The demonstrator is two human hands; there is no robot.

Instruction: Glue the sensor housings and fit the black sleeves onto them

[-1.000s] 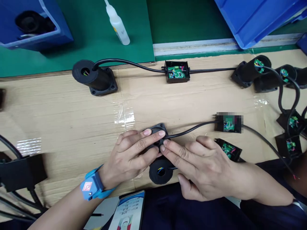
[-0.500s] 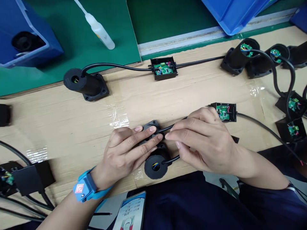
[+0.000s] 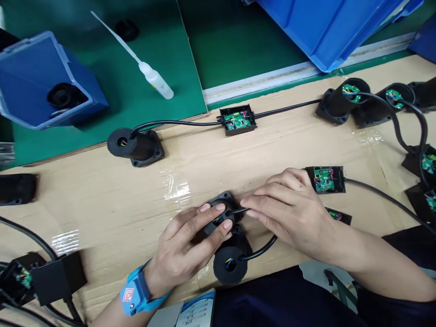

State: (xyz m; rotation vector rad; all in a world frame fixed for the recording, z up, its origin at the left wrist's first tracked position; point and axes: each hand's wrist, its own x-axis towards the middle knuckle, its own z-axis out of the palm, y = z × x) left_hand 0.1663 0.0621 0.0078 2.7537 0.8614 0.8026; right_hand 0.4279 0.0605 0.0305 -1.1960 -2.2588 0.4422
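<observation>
A black cylindrical housing with a square, flanged base (image 3: 226,197) sits on the tabletop (image 3: 129,218) in front of the person, tipped so that its round end faces up towards us. The left hand (image 3: 190,245) is curled over it, back upward, closed on the housing with the fingers reaching rightward; two fingertips part around the hole where thin coloured wires show, and I can't make out the thumb clearly. The right hand (image 3: 293,211) comes in from the other side, knuckles high and wrist bent, thumb and fingertips pinching a smooth, round black cable (image 3: 237,211) close to where it enters the housing's end. Just below the left hand's fingers lies a second black cylinder with a flat, disc-shaped end (image 3: 235,253), its own cable curving out under the right hand.

Behind the right hand's knuckles is an open rectangular black box holding a green circuit board (image 3: 326,179). Matt tan cardboard, creased and patched with glossy clear tape (image 3: 177,190), covers the tabletop. A blue wrist strap with a boxy clasp (image 3: 138,293) rings the left wrist. Farther off, a translucent white bottle with a long, thin nozzle (image 3: 156,81) lies on a smooth green mat (image 3: 163,41), near an angular blue plastic bin (image 3: 85,86).
</observation>
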